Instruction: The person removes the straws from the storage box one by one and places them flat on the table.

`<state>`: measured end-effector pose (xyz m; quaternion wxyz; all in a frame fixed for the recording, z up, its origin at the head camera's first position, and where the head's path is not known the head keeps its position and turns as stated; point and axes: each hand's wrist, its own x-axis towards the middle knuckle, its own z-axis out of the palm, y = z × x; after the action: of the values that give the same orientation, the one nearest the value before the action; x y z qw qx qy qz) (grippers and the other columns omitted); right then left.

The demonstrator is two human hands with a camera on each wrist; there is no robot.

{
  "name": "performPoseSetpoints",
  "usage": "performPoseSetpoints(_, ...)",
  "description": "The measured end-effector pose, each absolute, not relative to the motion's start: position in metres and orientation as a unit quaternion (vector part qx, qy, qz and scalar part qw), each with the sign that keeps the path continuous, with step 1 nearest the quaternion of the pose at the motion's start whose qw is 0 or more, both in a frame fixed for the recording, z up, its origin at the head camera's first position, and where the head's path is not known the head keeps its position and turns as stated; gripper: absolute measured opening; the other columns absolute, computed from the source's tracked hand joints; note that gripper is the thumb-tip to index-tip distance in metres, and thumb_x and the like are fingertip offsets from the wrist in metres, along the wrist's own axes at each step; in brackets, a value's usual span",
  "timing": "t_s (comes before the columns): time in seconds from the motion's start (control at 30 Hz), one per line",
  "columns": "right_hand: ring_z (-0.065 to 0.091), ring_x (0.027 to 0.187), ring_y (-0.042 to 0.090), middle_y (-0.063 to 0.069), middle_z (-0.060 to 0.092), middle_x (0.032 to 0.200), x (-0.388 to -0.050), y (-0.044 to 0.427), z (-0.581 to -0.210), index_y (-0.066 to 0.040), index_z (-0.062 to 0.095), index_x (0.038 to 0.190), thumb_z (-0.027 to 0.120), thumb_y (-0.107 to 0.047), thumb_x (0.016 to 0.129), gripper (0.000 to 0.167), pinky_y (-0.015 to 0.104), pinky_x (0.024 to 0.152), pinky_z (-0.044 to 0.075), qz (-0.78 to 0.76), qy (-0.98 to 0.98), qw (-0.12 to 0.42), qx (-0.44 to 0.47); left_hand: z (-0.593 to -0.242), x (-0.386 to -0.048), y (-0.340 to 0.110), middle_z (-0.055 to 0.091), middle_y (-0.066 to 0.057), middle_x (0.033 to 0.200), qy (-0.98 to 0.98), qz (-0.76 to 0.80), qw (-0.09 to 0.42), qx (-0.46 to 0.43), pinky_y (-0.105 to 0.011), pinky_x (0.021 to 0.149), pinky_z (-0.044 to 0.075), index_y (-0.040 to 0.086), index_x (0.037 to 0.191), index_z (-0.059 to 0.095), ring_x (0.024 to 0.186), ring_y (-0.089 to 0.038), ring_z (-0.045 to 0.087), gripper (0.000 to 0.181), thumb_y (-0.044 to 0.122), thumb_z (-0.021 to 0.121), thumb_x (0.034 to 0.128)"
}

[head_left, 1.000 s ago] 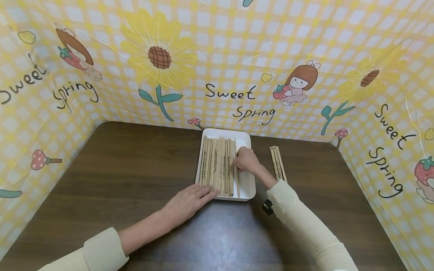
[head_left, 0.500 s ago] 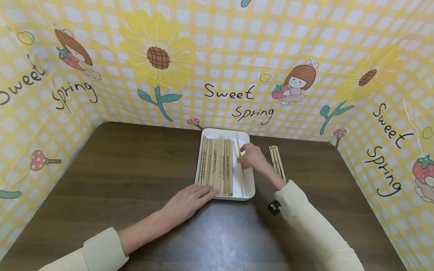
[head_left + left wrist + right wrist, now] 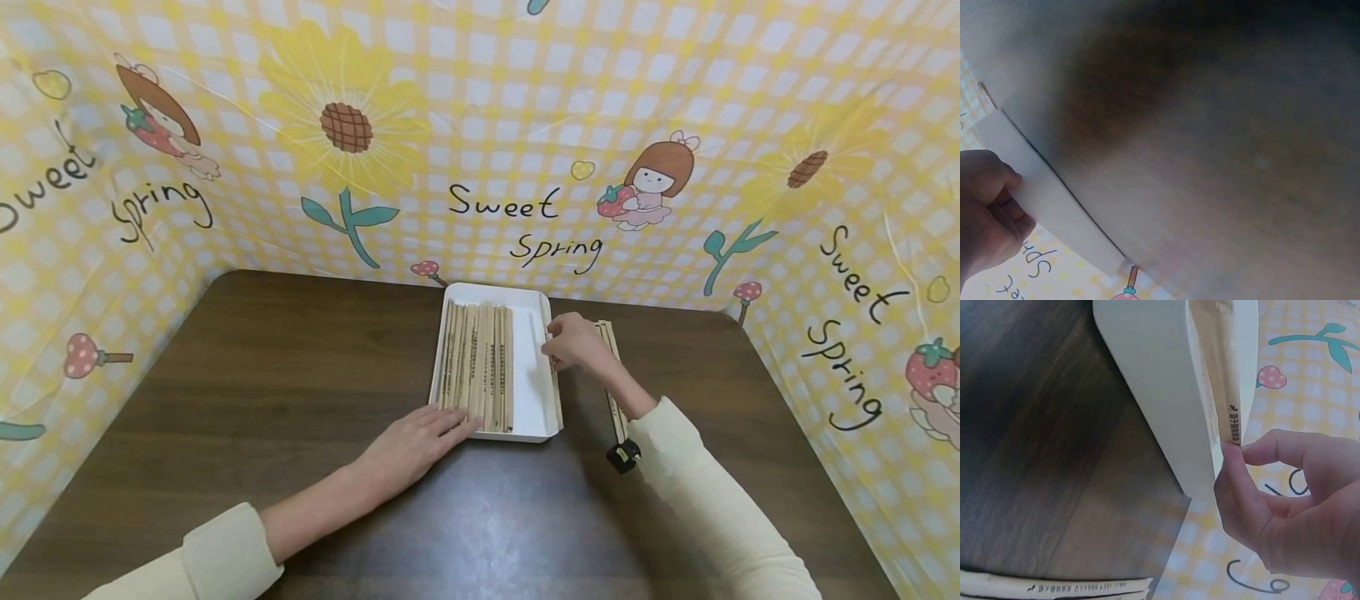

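Observation:
In the head view a white tray holds a row of pale, thin chopstick packets with printed writing, filling its left part. My right hand pinches one chopstick packet between thumb and fingertips, at the tray's right rim. The right wrist view shows that packet close up, along the white wall. At the near left corner, my left hand holds the tray, its fingers lying over the rim beside the packet ends. The left wrist view shows the thumb against the tray's outer wall.
A few more chopstick packets lie on the brown wooden table to the right of the tray, partly under my right forearm. Behind the tray hangs a yellow checked cloth, which also encloses both sides.
My right hand has lifted one packet from the right end of the row and carried it rightward to the tray's rim. The left hand stays in place.

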<state>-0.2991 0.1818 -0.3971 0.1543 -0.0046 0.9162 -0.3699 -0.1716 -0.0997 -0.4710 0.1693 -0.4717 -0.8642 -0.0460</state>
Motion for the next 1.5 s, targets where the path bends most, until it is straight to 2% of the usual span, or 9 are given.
performPoseSetpoints(0.33,0.068,0.084,0.029,0.026,0.061,0.113,-0.297,0.201,-0.397,0.014,0.047,0.138,0.059,-0.002,0.092,0.050,0.036,0.072,0.061,-0.361,0.918,0.168,0.000,-0.472,-0.173,-0.100,0.062,-0.017,0.130,-0.863,-0.045,0.168,-0.474,-0.042,0.103,0.046,0.004,0.143,0.052,0.120,-0.029,0.059,0.059,-0.003,0.070,0.0876)
performPoseSetpoints(0.53,0.069,0.076,0.025,0.027,0.062,0.113,-0.294,0.216,-0.399,0.012,0.049,0.137,0.059,-0.002,0.090,0.050,0.039,0.075,0.060,-0.345,0.925,0.160,0.007,-0.471,-0.172,-0.100,0.063,-0.017,0.130,-0.862,-0.049,0.173,-0.474,-0.042,0.102,0.047,0.003,0.142,0.054,0.119,-0.029,0.060,0.057,-0.003,0.070,0.0875)
performPoseSetpoints(0.7,0.068,0.072,0.024,0.027,0.046,0.144,-0.292,0.231,-0.404,0.011,0.051,0.136,0.057,-0.004,0.089,0.050,0.037,0.071,0.061,-0.324,0.934,0.148,0.011,-0.471,-0.172,-0.100,0.063,-0.017,0.130,-0.862,-0.048,0.175,-0.474,-0.042,0.102,0.047,0.003,0.142,0.054,0.119,-0.029,0.060,0.057,-0.004,0.070,0.0874)
performPoseSetpoints(0.8,0.068,0.069,0.023,0.026,0.054,0.133,-0.292,0.241,-0.407,0.010,0.052,0.136,0.057,-0.005,0.088,0.051,0.036,0.068,0.061,-0.310,0.939,0.147,0.012,-0.471,-0.172,-0.100,0.063,-0.017,0.130,-0.861,-0.049,0.177,-0.474,-0.042,0.102,0.047,0.003,0.142,0.055,0.119,-0.029,0.060,0.057,-0.003,0.070,0.0873)
performPoseSetpoints(0.9,0.069,0.063,0.020,0.018,0.066,0.090,-0.292,0.251,-0.408,0.009,0.052,0.137,0.058,-0.006,0.089,0.050,0.036,0.067,0.061,-0.294,0.943,0.152,0.020,-0.472,-0.172,-0.100,0.063,-0.017,0.129,-0.860,-0.053,0.180,-0.475,-0.042,0.102,0.047,0.003,0.141,0.055,0.119,-0.030,0.060,0.057,-0.003,0.070,0.0869)
performPoseSetpoints(1.0,0.061,0.055,0.015,0.010,0.061,0.068,-0.291,0.261,-0.407,0.008,0.051,0.138,0.056,-0.005,0.089,0.051,0.031,0.058,0.056,-0.281,0.947,0.156,0.027,-0.472,-0.172,-0.100,0.063,-0.017,0.129,-0.860,-0.054,0.180,-0.475,-0.043,0.102,0.047,0.003,0.141,0.056,0.118,-0.030,0.060,0.057,-0.003,0.071,0.0865)
performPoseSetpoints(1.13,0.055,0.054,0.015,0.018,0.067,0.085,-0.286,0.273,-0.407,0.009,0.048,0.140,0.053,-0.002,0.087,0.054,0.028,0.051,0.045,-0.272,0.950,0.151,0.023,-0.472,-0.173,-0.100,0.063,-0.016,0.129,-0.861,-0.051,0.180,-0.474,-0.042,0.102,0.047,0.003,0.141,0.055,0.118,-0.029,0.060,0.057,-0.004,0.070,0.0866)
performPoseSetpoints(1.23,0.063,0.060,0.019,0.024,0.068,0.096,-0.284,0.280,-0.407,0.012,0.047,0.138,0.053,-0.003,0.088,0.053,0.030,0.054,0.050,-0.273,0.951,0.146,0.021,-0.471,-0.173,-0.100,0.063,-0.016,0.129,-0.861,-0.050,0.180,-0.473,-0.042,0.102,0.047,0.003,0.141,0.055,0.118,-0.029,0.060,0.057,-0.004,0.070,0.0869)
performPoseSetpoints(1.5,0.064,0.058,0.015,0.010,0.063,0.072,-0.284,0.289,-0.411,0.012,0.051,0.134,0.054,-0.002,0.087,0.049,0.031,0.058,0.057,-0.261,0.954,0.139,0.041,-0.471,-0.172,-0.100,0.063,-0.017,0.130,-0.862,-0.045,0.177,-0.473,-0.042,0.102,0.047,0.004,0.141,0.055,0.120,-0.029,0.060,0.057,-0.003,0.070,0.0869)
